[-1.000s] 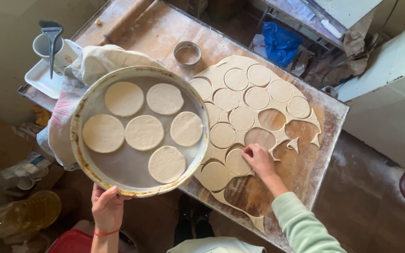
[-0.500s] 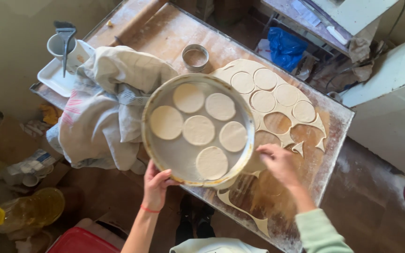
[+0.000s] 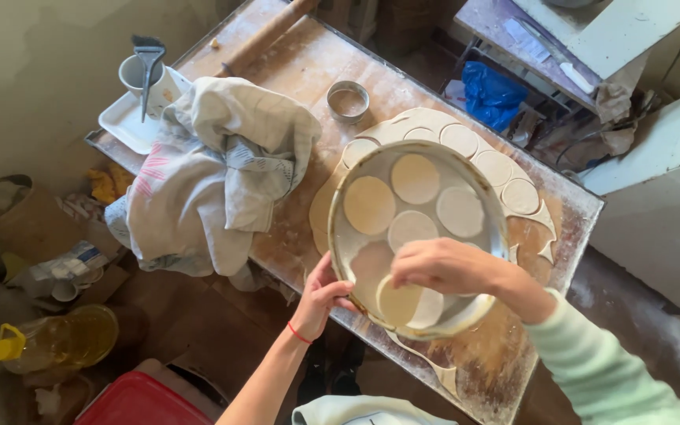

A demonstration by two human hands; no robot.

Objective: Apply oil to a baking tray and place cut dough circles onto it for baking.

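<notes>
A round metal tray [image 3: 338, 236] with several flat dough discs on it is held over the floured wooden table [image 3: 301, 71]. My left hand [image 3: 320, 295] grips the tray's near-left rim. My right hand [image 3: 442, 266] reaches over the tray's near side, fingers on a dough disc [image 3: 399, 303] lying on the tray. Beneath the tray, a rolled dough sheet [image 3: 505, 177] with cut circles lies on the table, mostly hidden.
A crumpled cloth [image 3: 214, 169] lies left of the tray. A round metal cutter [image 3: 349, 101] and a rolling pin [image 3: 265, 35] sit at the far side. A white tray with a cup and brush [image 3: 145, 75] is at the table's left corner. An oil bottle [image 3: 57, 340] stands on the floor.
The tray has moved right, from over the cloth to above the cut dough sheet. My right hand left the sheet and now rests on a disc at the tray's near side.
</notes>
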